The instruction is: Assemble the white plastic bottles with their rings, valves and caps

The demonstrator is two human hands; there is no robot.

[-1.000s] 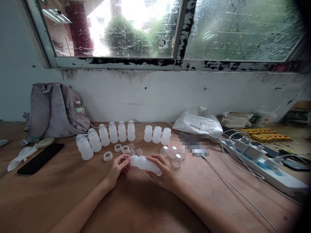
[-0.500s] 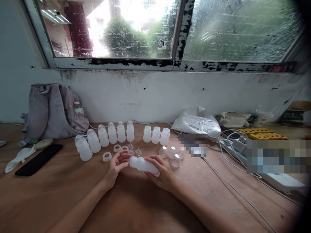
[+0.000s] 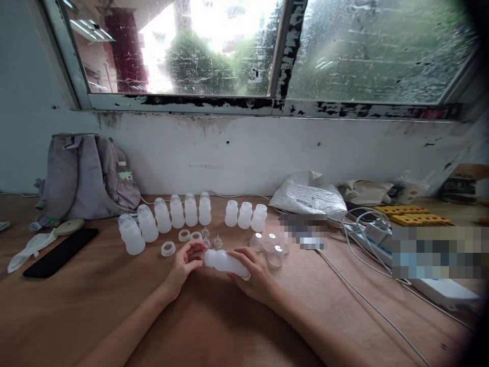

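My right hand (image 3: 254, 272) is wrapped round a frosted white bottle (image 3: 227, 263) that lies on its side, its neck pointing left. At the neck end, my left hand (image 3: 186, 265) has its fingers curled round a small clear part, mostly hidden by the fingers. Just behind the hands are white rings (image 3: 168, 248) and clear nipples (image 3: 217, 241). To the right of the bottle stand several clear caps (image 3: 275, 256). Farther back are three uncapped bottles (image 3: 245, 215) and, on the left, a curved row of several capped bottles (image 3: 148, 224).
A grey backpack (image 3: 82, 176) stands at the back left, with a black flat case (image 3: 61, 252) before it. A silvery plastic bag (image 3: 309, 193) lies at the back right. Cables (image 3: 359, 288), a white power strip (image 3: 443, 293) and yellow trays (image 3: 418, 216) are on the right.
The view has shifted slightly. Both hands stay around the bottle, and the left fingers have moved a little at its neck.
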